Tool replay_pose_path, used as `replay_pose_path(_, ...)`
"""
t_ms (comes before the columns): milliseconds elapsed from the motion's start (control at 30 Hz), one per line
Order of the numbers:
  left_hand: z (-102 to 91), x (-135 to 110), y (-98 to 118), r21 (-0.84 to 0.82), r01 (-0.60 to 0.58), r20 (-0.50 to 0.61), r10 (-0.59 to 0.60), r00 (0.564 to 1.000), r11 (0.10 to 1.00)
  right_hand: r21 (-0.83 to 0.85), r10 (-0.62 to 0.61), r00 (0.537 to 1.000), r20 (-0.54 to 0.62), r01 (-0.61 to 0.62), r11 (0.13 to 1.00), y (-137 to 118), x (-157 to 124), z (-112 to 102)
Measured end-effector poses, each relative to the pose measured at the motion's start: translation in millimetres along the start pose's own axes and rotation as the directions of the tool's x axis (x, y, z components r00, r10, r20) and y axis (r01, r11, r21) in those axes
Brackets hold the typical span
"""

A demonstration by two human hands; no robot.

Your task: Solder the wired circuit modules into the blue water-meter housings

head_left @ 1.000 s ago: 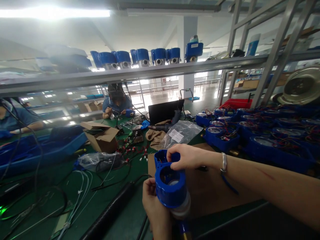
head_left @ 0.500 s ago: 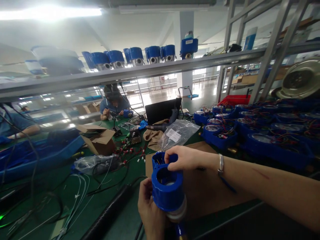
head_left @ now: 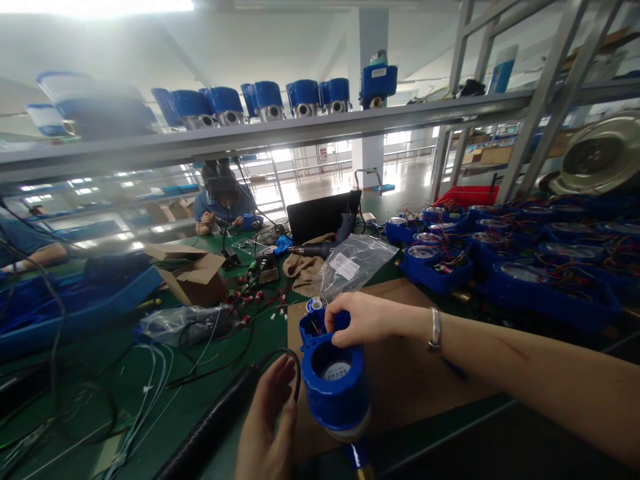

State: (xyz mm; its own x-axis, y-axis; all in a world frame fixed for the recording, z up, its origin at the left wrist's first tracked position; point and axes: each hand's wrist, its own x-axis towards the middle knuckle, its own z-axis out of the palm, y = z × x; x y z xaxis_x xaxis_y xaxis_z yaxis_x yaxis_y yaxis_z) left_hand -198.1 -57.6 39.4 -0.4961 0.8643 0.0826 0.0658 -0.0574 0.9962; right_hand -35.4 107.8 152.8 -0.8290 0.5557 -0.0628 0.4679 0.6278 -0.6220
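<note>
A blue water meter (head_left: 334,393) stands in front of me on a sheet of cardboard, and a number dial (head_left: 336,371) shows through its round opening. Its smaller side compartment (head_left: 313,325) faces away from me, with thin wires inside. My right hand (head_left: 363,317) is closed, thumb and fingers pinched at the rim where the round housing meets that compartment. Part of the rim is hidden by the fingers. Just left of the meter, my left hand (head_left: 273,413) is open and apart from it, thumb and fingers spread. A black cable (head_left: 295,363) curves by its fingertips.
Many blue meter housings (head_left: 545,280) with wires crowd the right side. A clear plastic bag (head_left: 355,263), an open carton (head_left: 193,273) and a heat gun (head_left: 320,249) lie beyond. A shelf (head_left: 310,130) crosses above. A co-worker (head_left: 225,203) sits opposite.
My left hand has let go of the meter's side and moved left, its fingers opening. The meter has tilted slightly, so its dial now shows. My right hand stays at the rim.
</note>
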Motion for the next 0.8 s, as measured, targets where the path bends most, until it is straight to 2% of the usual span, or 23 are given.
replay_pose_path(100, -4.3, -8.7, 8.0, 0.006, 0.01, -0.086, -0.01, 0.996, 1.0, -0.009, -0.069, 0.997, -0.023, 0.068, 0.998, 3.9, -3.9, 10.2)
replay_pose_path(167, 4.9, -12.8, 14.1, -0.014, 0.011, -0.12, -0.013, 0.993, 1.0, -0.021, -0.103, 0.992, -0.072, 0.102, 0.995, 5.9, -10.5, 20.5)
replay_pose_path(300, 31.7, -14.8, 16.7, -0.082, -0.006, -0.11, -0.003, 0.994, 0.997, -0.039, -0.1, 0.98, -0.173, 0.095, 0.995, 9.5, -23.9, 36.1)
replay_pose_path(367, 40.0, -14.0, 12.8, -0.081, -0.019, -0.078, 0.013, 0.997, 0.997, -0.036, -0.106, 0.978, -0.18, 0.101, 0.994, 10.4, -25.6, 34.9)
replay_pose_path(467, 43.7, -12.6, 5.0, -0.036, -0.008, -0.034, 0.007, 0.999, 0.999, -0.053, -0.155, 0.971, -0.183, 0.147, 0.988, 7.7, -20.6, 21.6)
replay_pose_path(533, 43.0, -12.1, 1.0, -0.026, -0.003, -0.03, 0.002, 1.0, 1.0, -0.117, -0.242, 0.962, -0.124, 0.228, 0.967, 2.8, -13.3, 10.2)
replay_pose_path(600, 42.2, -12.2, -0.8, -0.043, 0.002, -0.023, -0.003, 1.0, 0.999, -0.222, -0.334, 0.942, 0.023, 0.33, 0.917, -3.7, -3.9, 0.8)
replay_pose_path(667, 42.2, -12.7, -0.9, -0.054, 0.011, -0.021, -0.012, 1.0, 0.998, -0.303, -0.373, 0.914, 0.16, 0.405, 0.863, -10.3, 6.2, -5.1)
replay_pose_path(800, 44.3, -13.4, 0.0, -0.064, 0.019, -0.032, -0.022, 0.999, 0.998, -0.353, -0.367, 0.908, 0.201, 0.417, 0.838, -16.4, 21.2, -9.5)
